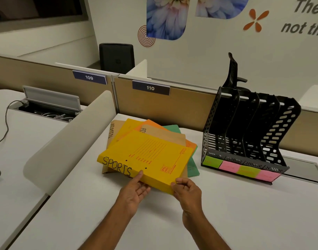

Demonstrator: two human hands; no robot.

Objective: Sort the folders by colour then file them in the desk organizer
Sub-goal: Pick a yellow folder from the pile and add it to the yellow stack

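A yellow folder (147,156) marked SPORTS lies on top of a loose pile on the white desk. My left hand (134,190) grips its near edge, thumb on top and fingers underneath. My right hand (187,192) pinches its near right corner. Under it lie a brown folder (163,134) marked ADMIN, another yellow folder (127,127), an orange folder (191,144) and a green folder (192,166). The black desk organizer (248,130) stands to the right, its slots holding nothing, with green and pink sticky labels (241,169) along its front.
A curved white divider (68,139) rises left of the pile. A tan partition (172,103) with plates 109 and 110 runs behind. A cable tray (50,105) and black cord (5,127) are on the neighbouring desk at left. A recessed panel (302,170) sits right of the organizer.
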